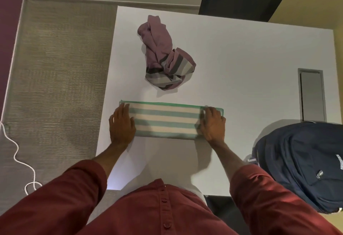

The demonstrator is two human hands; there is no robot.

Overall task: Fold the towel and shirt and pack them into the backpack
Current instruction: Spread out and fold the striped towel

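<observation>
On the white table (241, 58), left hand (121, 124) and right hand (213, 123) press flat on each end of the folded teal-and-cream towel (164, 120) — crumpled purple shirt (161, 53) behind, navy backpack (304, 164) right.

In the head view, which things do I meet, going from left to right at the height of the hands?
First a thin white cord, left hand, folded green-and-cream striped towel, right hand, dark navy fabric backpack.
</observation>
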